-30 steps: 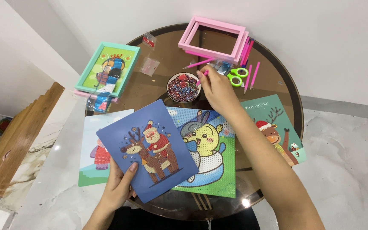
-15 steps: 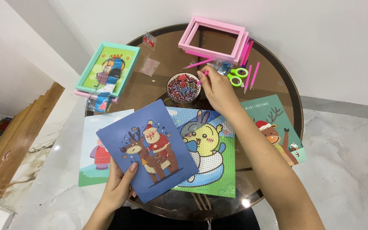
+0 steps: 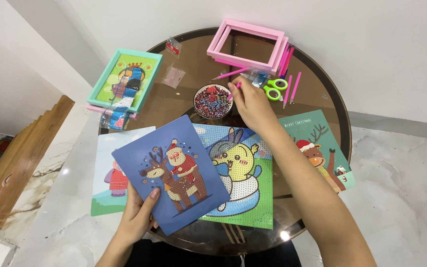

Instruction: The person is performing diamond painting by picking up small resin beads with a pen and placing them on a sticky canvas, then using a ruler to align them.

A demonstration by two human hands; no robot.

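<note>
Lower centre: the left hand (image 3: 137, 217) pinches the blue card (image 3: 171, 170) with the reindeer picture, thumb on its face, tilted above the other picture sheets (image 3: 245, 198). Upper centre: the right hand (image 3: 250, 101) is closed on a pink pen (image 3: 234, 89), tip at the rim of the bead bowl (image 3: 212, 100). Compared with a second ago, neither hand nor card has shifted; the pen stays poised at the beads.

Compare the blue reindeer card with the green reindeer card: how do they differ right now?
The blue card is held at its lower edge by the left hand; the green card lies flat on the table, untouched. The blue card shows a reindeer carrying a red-suited rider; the green card shows a reindeer alone in a red hat. The blue card overlaps the bunny card; the green card is partly hidden by the right forearm. Both are festive picture cards.
</note>
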